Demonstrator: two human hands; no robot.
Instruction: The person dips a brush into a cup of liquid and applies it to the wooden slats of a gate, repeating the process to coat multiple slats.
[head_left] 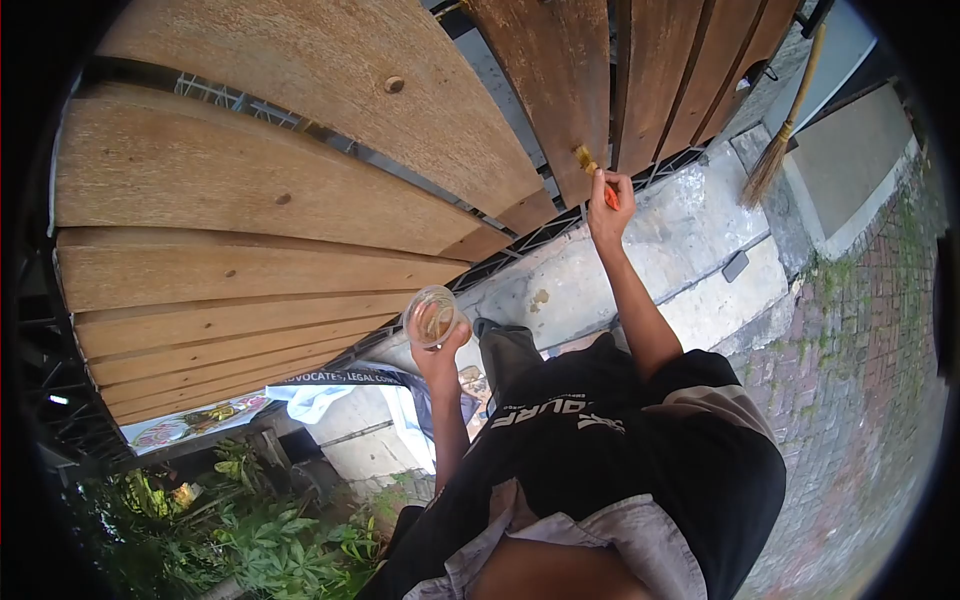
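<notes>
My right hand (612, 205) is closed round the red handle of a paintbrush (586, 160). The bristles meet a wooden plank (555, 85) near its lower end. That plank and the ones right of it look dark and reddish brown, while the planks (200, 200) on the left are paler and dull. In my left hand (440, 355) is a clear plastic cup (431, 316), tilted toward me, with a little brownish liquid at the bottom. The cup is just below the ends of the pale planks.
A broom (785, 140) leans at the upper right. A dark phone-like object (735, 266) lies on the concrete ledge (690, 220). Brick paving (840, 400) spreads to the right. Green plants (290, 520) and a printed banner (340, 378) are at the lower left.
</notes>
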